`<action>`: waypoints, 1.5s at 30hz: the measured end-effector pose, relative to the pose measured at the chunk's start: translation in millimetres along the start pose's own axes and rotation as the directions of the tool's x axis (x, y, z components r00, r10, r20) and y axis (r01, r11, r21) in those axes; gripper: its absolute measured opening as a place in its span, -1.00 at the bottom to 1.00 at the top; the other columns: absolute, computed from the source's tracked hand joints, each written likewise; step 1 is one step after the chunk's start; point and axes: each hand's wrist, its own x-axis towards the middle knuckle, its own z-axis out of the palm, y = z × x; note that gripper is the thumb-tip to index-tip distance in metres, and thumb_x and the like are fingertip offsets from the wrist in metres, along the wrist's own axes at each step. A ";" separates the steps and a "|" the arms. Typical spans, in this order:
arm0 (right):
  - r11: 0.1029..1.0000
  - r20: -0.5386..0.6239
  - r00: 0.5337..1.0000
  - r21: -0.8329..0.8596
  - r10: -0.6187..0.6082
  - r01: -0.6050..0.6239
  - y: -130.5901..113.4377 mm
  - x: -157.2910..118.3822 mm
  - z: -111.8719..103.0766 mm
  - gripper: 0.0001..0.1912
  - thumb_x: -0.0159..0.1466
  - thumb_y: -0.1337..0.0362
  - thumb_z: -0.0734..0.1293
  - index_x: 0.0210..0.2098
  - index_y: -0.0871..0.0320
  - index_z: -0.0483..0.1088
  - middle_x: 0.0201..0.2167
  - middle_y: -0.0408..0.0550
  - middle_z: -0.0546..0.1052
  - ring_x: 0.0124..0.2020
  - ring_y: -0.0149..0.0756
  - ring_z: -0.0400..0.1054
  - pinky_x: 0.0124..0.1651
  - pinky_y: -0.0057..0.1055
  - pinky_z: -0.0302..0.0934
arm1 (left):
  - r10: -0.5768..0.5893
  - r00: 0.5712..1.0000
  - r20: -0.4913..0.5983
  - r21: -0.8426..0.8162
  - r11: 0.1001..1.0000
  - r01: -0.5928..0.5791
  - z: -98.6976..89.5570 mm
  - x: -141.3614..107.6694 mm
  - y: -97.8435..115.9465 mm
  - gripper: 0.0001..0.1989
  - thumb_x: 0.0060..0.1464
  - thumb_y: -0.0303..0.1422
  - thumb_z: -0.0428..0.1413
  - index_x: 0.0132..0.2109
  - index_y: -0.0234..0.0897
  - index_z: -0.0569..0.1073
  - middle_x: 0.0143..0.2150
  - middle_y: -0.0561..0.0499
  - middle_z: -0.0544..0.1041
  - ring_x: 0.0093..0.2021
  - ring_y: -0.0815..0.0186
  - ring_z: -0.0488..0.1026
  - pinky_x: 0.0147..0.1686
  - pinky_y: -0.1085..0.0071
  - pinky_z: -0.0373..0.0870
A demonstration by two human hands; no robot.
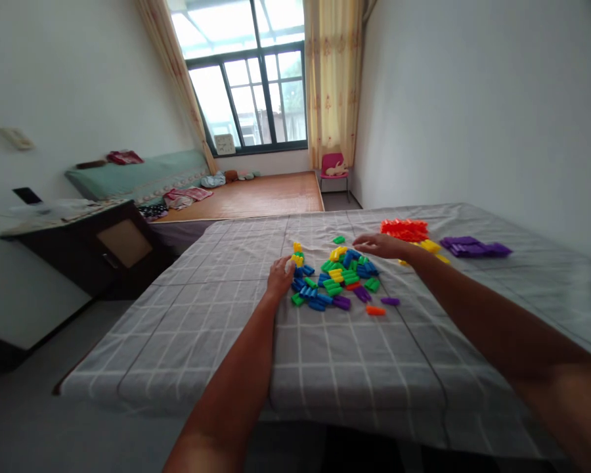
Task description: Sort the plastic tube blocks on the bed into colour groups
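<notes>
A loose pile of small ridged plastic blocks [333, 276], mostly blue and green with some yellow and purple ones, lies in front of me. My left hand [280, 274] rests against the pile's left side, fingers loosely bent beside yellow and blue blocks, none clearly gripped. Over the pile's far right edge reaches my right hand [378, 245], palm down with fingers stretched out and nothing visible in them. A lone green block [339, 240] lies just left of its fingertips. Nearer to me are a loose orange block [375, 311] and a purple block [390, 301].
On the checked tablecloth [187, 322], beyond my right forearm, sit a red-orange block group [404, 230], yellow blocks [429, 247] and a purple group [475, 247]. Behind the table is a bed [266, 194]. A dark cabinet [93, 246] stands left, a pink chair [333, 164] at the back.
</notes>
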 end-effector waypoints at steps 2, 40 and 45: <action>0.999 0.132 0.991 -0.030 0.032 -0.029 11.2 -28.9 -11.2 -0.25 -0.13 -0.10 0.52 0.02 0.03 0.49 -0.06 0.01 0.57 -0.25 -0.17 0.50 -0.20 -0.34 0.38 | -0.062 0.998 0.030 0.022 0.998 0.061 -1.6 15.9 4.6 -0.59 0.25 -0.25 -0.06 0.13 -0.35 0.42 0.18 -0.23 0.43 0.23 0.15 0.30 0.23 0.24 0.14; 0.925 0.113 0.941 -0.178 -0.319 0.335 -70.5 -40.1 81.5 -0.50 0.04 0.41 0.41 0.00 0.10 0.48 -0.01 0.08 0.46 0.01 -0.10 0.33 0.06 -0.21 0.23 | -0.125 0.992 0.007 -0.392 0.913 0.118 10.5 -10.7 -5.4 -0.46 0.12 0.04 -0.08 -0.20 -0.34 0.55 -0.18 -0.17 0.62 -0.23 0.21 0.56 -0.34 0.38 0.43; 0.948 -0.085 0.980 0.250 -0.182 0.198 -59.3 -37.7 80.0 -0.56 0.06 0.40 0.40 -0.03 0.19 0.43 -0.12 0.00 0.48 -0.24 -0.31 0.41 -0.19 -0.40 0.34 | -0.076 0.997 -0.019 -0.374 0.925 0.063 8.9 -12.1 2.4 -0.53 0.14 -0.03 -0.05 -0.24 -0.33 0.55 -0.24 -0.15 0.62 -0.28 0.22 0.56 -0.29 0.34 0.45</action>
